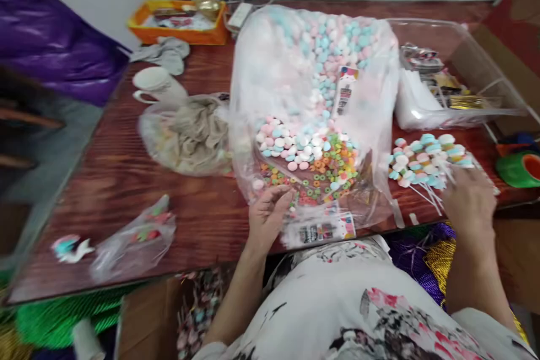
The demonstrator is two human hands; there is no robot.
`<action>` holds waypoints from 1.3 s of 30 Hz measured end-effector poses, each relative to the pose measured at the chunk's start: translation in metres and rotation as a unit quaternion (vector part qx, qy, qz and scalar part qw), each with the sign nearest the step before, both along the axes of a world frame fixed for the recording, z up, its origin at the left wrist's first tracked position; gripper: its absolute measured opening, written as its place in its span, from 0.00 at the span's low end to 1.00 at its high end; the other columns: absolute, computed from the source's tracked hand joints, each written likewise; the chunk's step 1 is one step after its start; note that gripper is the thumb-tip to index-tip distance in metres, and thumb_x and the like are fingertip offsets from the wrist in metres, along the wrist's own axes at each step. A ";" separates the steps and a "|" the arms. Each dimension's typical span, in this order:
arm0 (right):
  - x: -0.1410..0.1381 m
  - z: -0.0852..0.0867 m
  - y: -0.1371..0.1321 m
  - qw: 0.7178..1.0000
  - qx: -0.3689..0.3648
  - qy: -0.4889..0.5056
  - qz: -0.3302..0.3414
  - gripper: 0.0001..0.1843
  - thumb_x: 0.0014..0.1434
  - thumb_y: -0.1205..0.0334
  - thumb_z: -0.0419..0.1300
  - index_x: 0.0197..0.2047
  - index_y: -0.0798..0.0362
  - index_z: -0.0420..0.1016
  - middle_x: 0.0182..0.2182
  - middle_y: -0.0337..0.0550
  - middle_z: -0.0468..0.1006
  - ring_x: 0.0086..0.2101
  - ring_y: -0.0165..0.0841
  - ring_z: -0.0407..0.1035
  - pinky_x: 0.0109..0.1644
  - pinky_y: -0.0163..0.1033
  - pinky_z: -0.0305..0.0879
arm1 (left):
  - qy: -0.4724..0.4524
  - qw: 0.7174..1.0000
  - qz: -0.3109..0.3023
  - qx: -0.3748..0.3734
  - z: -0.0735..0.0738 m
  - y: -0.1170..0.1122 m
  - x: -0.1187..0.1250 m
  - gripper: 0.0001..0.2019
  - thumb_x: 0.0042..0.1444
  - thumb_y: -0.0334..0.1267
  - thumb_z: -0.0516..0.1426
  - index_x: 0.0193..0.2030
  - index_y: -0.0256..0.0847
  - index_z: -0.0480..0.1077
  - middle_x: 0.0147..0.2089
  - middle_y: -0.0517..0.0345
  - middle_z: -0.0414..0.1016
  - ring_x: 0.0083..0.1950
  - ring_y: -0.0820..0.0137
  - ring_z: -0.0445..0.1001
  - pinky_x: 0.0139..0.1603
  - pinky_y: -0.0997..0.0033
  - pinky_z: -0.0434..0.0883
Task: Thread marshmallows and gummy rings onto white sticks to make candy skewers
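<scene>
My left hand [269, 215] is at the front edge of a large clear plastic bag [248, 95], thumb and fingers pinched together. Whatever is between them is too small to make out. Beside it on the bag lie colourful ring-shaped pieces [341, 158], with pink, white and blue candies [295, 143] heaped behind. My right hand [472, 202], smeared by motion, is at the near right side of a pile of candy sticks [426, 160], whose white sticks point toward me. Its fingers are too blurred to read. A printed packet [324, 230] lies near my left hand.
A clear plastic bin [459, 34] with packaging stands back right, near green tape [517, 169]. Leftward are a mug [154, 81], a bag with beige cloth [194, 129], a small bag [135, 242] and a pink-blue piece [71, 248]. An orange tray [177, 36] is behind.
</scene>
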State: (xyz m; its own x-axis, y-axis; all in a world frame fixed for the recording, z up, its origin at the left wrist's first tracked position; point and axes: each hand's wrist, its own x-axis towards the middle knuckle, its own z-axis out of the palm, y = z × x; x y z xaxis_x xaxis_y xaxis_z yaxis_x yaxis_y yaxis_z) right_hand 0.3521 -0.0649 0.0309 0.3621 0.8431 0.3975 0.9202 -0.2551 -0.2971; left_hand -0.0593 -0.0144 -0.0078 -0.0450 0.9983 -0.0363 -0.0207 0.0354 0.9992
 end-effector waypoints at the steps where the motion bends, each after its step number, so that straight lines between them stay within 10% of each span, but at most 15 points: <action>1: -0.011 -0.005 0.000 0.999 0.016 0.036 0.011 0.09 0.64 0.65 0.56 0.38 0.55 0.78 0.32 0.54 0.73 0.31 0.35 0.67 0.30 0.40 0.53 | 0.035 0.999 0.017 0.020 -0.003 -0.001 -0.008 0.11 0.53 0.42 0.65 0.40 0.39 0.78 0.37 0.55 0.82 0.38 0.69 0.78 0.41 0.72 0.75; 10: -0.136 -0.037 -0.004 0.935 -0.024 0.294 0.195 0.15 0.68 0.54 0.54 0.46 0.52 0.79 0.37 0.51 0.77 0.40 0.37 0.72 0.39 0.38 0.67 | 0.354 0.906 -0.045 0.226 -0.009 0.062 -0.017 0.05 0.55 0.36 0.60 0.35 0.41 0.78 0.34 0.54 0.79 0.37 0.65 0.75 0.44 0.65 0.71; 17: -0.176 -0.065 0.000 0.822 -0.051 0.488 0.289 0.19 0.67 0.48 0.54 0.50 0.51 0.78 0.35 0.45 0.78 0.36 0.35 0.72 0.42 0.40 0.70 | 0.563 0.785 -0.168 0.194 -0.010 0.100 0.004 0.10 0.59 0.31 0.53 0.29 0.38 0.72 0.37 0.45 0.76 0.42 0.60 0.72 0.48 0.59 0.68; 22: -0.174 -0.076 0.001 0.738 -0.053 0.632 0.228 0.16 0.67 0.51 0.54 0.45 0.53 0.77 0.22 0.36 0.69 0.22 0.27 0.60 0.26 0.33 0.59 | 0.497 0.831 -0.122 0.217 -0.006 0.093 -0.002 0.09 0.62 0.39 0.55 0.34 0.39 0.73 0.36 0.52 0.77 0.40 0.64 0.73 0.48 0.63 0.68; 28: -0.176 -0.079 -0.001 0.801 -0.062 0.517 0.295 0.12 0.66 0.57 0.56 0.39 0.52 0.79 0.23 0.35 0.69 0.25 0.28 0.63 0.32 0.34 0.62 | 0.539 0.807 -0.134 0.199 -0.001 0.116 0.038 0.09 0.60 0.38 0.56 0.32 0.38 0.73 0.33 0.52 0.76 0.38 0.64 0.73 0.43 0.65 0.67; 34: -0.176 -0.082 -0.004 0.801 0.005 0.525 0.286 0.12 0.67 0.59 0.55 0.43 0.53 0.79 0.23 0.35 0.69 0.25 0.28 0.65 0.32 0.34 0.65 | 0.601 0.761 -0.123 0.211 -0.002 0.103 0.053 0.08 0.60 0.32 0.53 0.33 0.37 0.72 0.35 0.47 0.76 0.43 0.59 0.73 0.47 0.60 0.68; 39: -0.175 -0.071 -0.002 0.829 -0.024 0.465 0.311 0.14 0.68 0.63 0.53 0.48 0.53 0.79 0.20 0.34 0.69 0.21 0.27 0.63 0.29 0.32 0.63 | 0.360 0.921 -0.077 0.132 -0.003 0.076 0.044 0.10 0.58 0.38 0.58 0.45 0.39 0.74 0.34 0.56 0.75 0.35 0.69 0.73 0.38 0.69 0.70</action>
State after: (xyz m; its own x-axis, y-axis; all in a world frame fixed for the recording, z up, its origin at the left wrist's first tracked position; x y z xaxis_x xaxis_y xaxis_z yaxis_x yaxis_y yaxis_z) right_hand 0.1773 -0.0672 -0.0402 -0.0178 0.9884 0.1509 0.2570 0.1503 -0.9546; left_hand -0.0150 0.0619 -0.0110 0.1797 0.9645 0.1934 0.6343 -0.2639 0.7266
